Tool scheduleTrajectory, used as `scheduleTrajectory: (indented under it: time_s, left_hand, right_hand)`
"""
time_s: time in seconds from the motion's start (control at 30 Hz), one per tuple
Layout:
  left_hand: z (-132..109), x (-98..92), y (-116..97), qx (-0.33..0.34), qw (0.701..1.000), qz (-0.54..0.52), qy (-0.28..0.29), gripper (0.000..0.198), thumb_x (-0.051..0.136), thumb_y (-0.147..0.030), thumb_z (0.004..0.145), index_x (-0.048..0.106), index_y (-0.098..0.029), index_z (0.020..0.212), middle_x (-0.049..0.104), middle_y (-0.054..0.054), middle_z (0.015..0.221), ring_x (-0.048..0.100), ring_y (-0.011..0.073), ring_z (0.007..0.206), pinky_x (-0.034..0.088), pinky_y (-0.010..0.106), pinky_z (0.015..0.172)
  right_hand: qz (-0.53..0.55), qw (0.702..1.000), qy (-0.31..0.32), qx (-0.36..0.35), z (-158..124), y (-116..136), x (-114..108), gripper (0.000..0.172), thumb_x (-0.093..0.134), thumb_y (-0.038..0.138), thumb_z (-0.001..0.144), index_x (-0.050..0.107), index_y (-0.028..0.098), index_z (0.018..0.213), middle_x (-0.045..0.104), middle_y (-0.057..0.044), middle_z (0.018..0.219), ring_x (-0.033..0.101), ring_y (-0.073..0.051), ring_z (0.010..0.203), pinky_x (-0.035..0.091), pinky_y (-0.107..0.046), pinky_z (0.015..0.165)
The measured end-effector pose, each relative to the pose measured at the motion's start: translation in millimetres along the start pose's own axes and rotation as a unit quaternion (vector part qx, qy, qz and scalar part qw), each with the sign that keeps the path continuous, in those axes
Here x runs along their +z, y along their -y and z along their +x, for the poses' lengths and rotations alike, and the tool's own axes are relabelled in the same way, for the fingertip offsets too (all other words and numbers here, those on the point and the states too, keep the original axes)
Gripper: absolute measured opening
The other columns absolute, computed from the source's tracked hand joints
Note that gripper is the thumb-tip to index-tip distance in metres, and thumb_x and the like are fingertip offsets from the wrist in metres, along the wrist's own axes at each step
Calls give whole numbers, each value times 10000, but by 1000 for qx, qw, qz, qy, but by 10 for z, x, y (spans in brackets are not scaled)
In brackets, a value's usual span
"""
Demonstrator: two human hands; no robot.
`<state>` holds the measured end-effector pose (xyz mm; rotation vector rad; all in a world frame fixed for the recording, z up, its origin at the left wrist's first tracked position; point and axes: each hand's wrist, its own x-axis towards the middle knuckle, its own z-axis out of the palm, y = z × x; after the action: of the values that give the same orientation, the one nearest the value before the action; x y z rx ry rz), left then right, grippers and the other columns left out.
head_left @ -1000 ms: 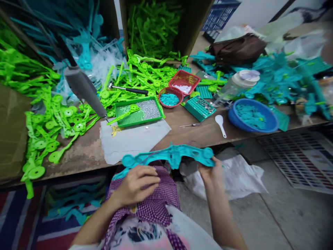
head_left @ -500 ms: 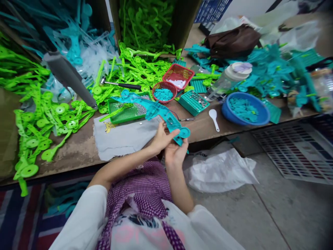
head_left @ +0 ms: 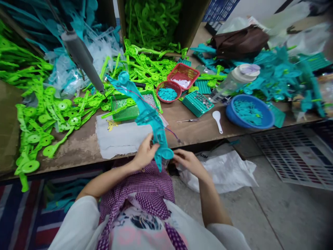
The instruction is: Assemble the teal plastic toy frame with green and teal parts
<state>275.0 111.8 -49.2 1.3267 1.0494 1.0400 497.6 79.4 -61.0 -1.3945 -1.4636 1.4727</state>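
A long turquoise plastic part with a round disc at its lower end slants over the table's front edge. My left hand is closed on its lower end, the thumb lying over it. My right hand is at the disc's right edge with its fingertips pinched together; whatever is between them is too small to make out. A thin red and blue wire runs along the part and trails off to its right. Under the part lie a grey cloth and a green basket of small metal pieces.
A grey power screwdriver hangs at the left over heaped green plastic parts. To the right are red baskets, a teal tray, a small screwdriver, a white spoon, a bottle and a blue bowl.
The turquoise part has swung steeper, its disc end coming down and left toward my body. My right hand has shifted from beneath the part to the disc's right side.
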Motion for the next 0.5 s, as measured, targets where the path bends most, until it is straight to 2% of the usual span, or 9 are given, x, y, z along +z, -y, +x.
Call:
scheduleTrajectory:
  time_s: [0.07, 0.1, 0.2, 0.27, 0.33, 0.4, 0.5]
  left_hand:
    - [148, -294, 115, 15, 997, 50, -56, 380, 570, -273, 873, 565, -175, 1241, 668, 105, 1151, 618, 266, 1047, 495, 478, 981]
    - [242, -476, 177, 23, 994, 78, -72, 433, 571, -279, 867, 554, -173, 1286, 665, 111, 1185, 614, 274, 1066, 483, 498, 1001]
    - [476, -1030, 342, 48, 985, 142, -87, 578, 591, -283, 820, 514, -157, 1379, 612, 136, 1332, 578, 300, 1182, 430, 520, 1073]
    - [535, -1319, 424, 49, 982, 167, -78, 612, 586, -304, 814, 504, -152, 1401, 583, 139, 1384, 559, 308, 1235, 420, 511, 1090]
    - [525, -1511, 497, 40, 979, 181, -82, 630, 581, -346, 822, 495, -149, 1415, 572, 140, 1403, 556, 309, 1252, 428, 502, 1088]
    - [490, -1611, 567, 32, 979, 177, -96, 661, 578, -395, 830, 472, -149, 1435, 575, 143, 1400, 570, 305, 1237, 452, 493, 1066]
    - [459, -1637, 641, 37, 983, 149, -103, 694, 581, -439, 835, 445, -154, 1453, 586, 148, 1383, 601, 295, 1184, 492, 478, 1017]
  right_hand:
    - [-49, 993, -84, -62, 246, 149, 111, 227, 677, 413, 831, 750, 198, 848, 710, -16, 690, 621, -163, 608, 519, -289, 602]
    - [-83, 984, -115, -107, 426, 216, 219, 217, 654, 403, 853, 751, 208, 861, 725, -29, 753, 642, -173, 678, 533, -307, 675]
    - [-217, 950, -91, -206, 1072, 351, 642, 263, 522, 311, 942, 745, 199, 1023, 739, -95, 1031, 667, -225, 979, 514, -374, 912]
    - [-319, 921, -59, -216, 1438, 389, 888, 344, 447, 253, 971, 684, 156, 1200, 675, -145, 1248, 608, -259, 1161, 461, -419, 1022]
    - [-400, 892, -31, -206, 1639, 390, 1028, 397, 422, 261, 984, 621, 118, 1296, 608, -175, 1359, 547, -289, 1258, 417, -453, 1071]
    - [-442, 874, -18, -202, 1668, 358, 1051, 432, 412, 293, 992, 579, 103, 1342, 568, -185, 1408, 507, -304, 1303, 390, -472, 1091]
    - [-438, 875, -11, -207, 1545, 289, 949, 437, 370, 309, 1003, 603, 98, 1307, 597, -186, 1360, 541, -293, 1251, 406, -463, 1073]
